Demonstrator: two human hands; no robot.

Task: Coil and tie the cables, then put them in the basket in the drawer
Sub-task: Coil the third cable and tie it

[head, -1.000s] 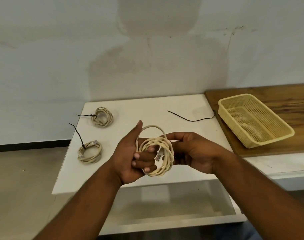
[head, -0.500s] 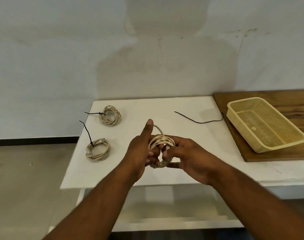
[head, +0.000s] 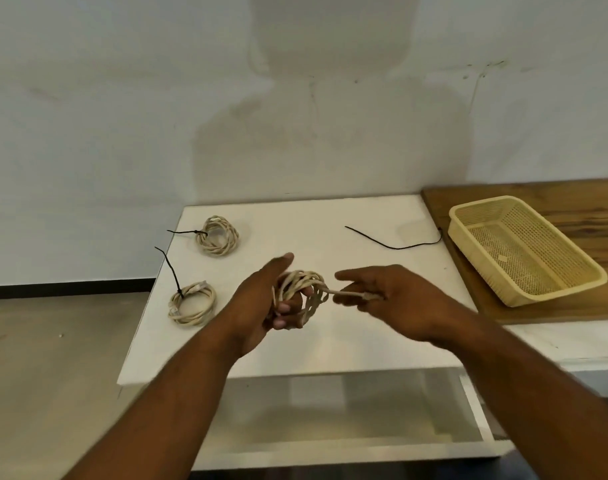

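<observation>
My left hand [head: 261, 303] grips a beige cable coil [head: 304, 284] above the white table [head: 330, 348], thumb up. My right hand [head: 389, 296] pinches the coil's free end with its plug and holds it out to the right. Two coiled beige cables lie at the table's left, each tied with a black tie: one far [head: 217, 235], one near [head: 192, 304]. A loose black tie [head: 392, 242] lies on the table toward the right. The yellow mesh basket [head: 572, 289] stands empty on a wooden board. Below the table's front edge the drawer [head: 347, 420] is open.
The wooden board [head: 572, 202] under the basket covers the right end of the counter. A grey wall runs close behind the table. Bare floor lies to the left.
My right hand has drawn the cable's plug end out of the coil toward the right. The left hand keeps its grip on the coil. The camera has shifted a little.
</observation>
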